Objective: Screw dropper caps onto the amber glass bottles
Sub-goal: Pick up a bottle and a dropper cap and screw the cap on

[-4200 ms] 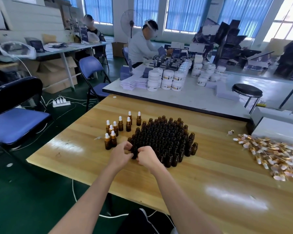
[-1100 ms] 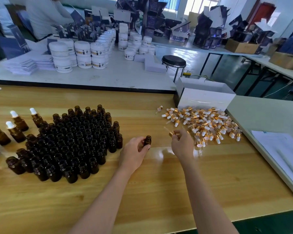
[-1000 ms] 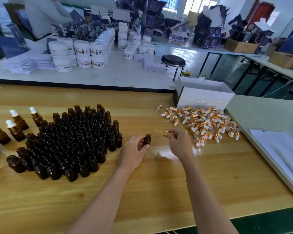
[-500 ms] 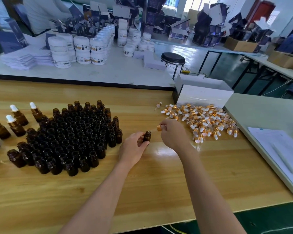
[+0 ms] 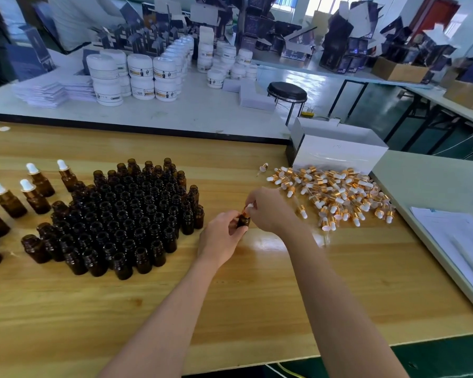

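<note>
Screwing step: left hand (image 5: 221,239) gripped bottle (image 5: 243,222); right hand (image 5: 271,211) pinched dropper cap (image 5: 248,208) on its neck. Next move probably needed: twisting cap tight.

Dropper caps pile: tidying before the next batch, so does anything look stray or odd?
One dropper cap lies alone on the wooden table, apart from the loose pile by the white box. Nothing looks spilled or broken.
</note>
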